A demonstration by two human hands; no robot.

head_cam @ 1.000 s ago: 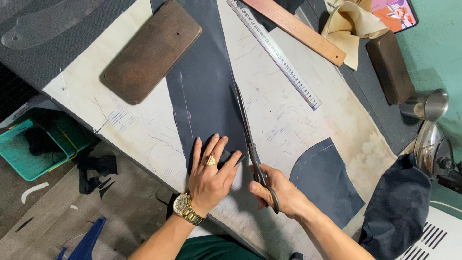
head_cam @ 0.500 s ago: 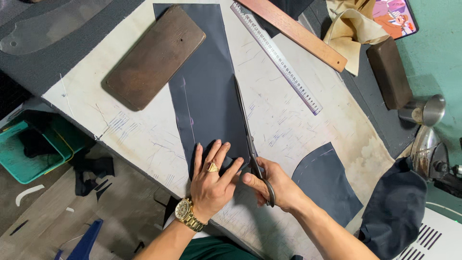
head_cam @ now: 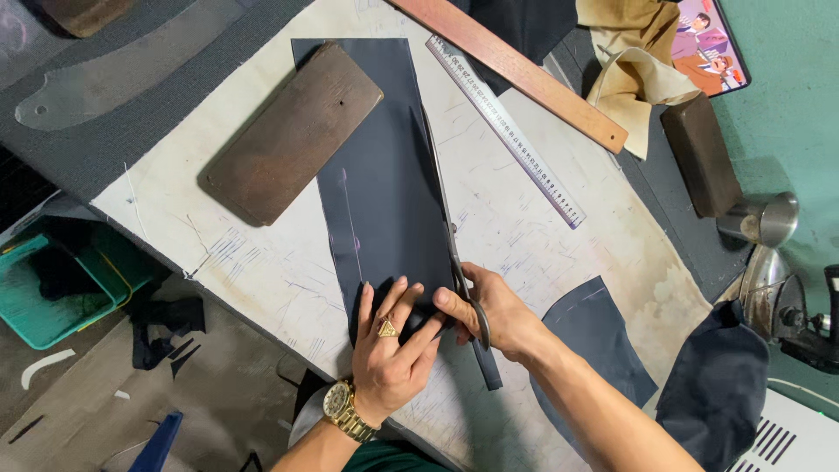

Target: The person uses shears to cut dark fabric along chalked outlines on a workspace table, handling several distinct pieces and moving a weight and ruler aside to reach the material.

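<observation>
The right hand [head_cam: 494,315] has its grip clamped through the handles of the long scissors [head_cam: 454,253], whose blades lie along the right edge of the dark fabric panel [head_cam: 384,201] and point away from the person. The left hand [head_cam: 389,350] lies flat with fingers spread, pressing the near end of that panel onto the pale surface [head_cam: 524,236]; it closes on nothing, and its fingertips sit just beside the scissor handles.

The main risk, as I judge it, is that closeness: if the blades bite while the left fingertips creep toward the cut line, a finger may be nicked. The panel may also slide or pucker if the flat hand eases its pressure, pulling the cut off line. The wooden block [head_cam: 293,131] weighs down the far left corner only, so the right side of the cloth is free to lift with the blades.

Counted: one pair of scissors, one dark panel under the hands, one smaller cut piece [head_cam: 594,341] near the right forearm, one metal ruler [head_cam: 507,131], one wooden straightedge [head_cam: 524,70] beyond it, one clear curved template [head_cam: 122,74], one green bin [head_cam: 52,288] below the surface edge, and two brown blocks, the second [head_cam: 699,153] at far right.
</observation>
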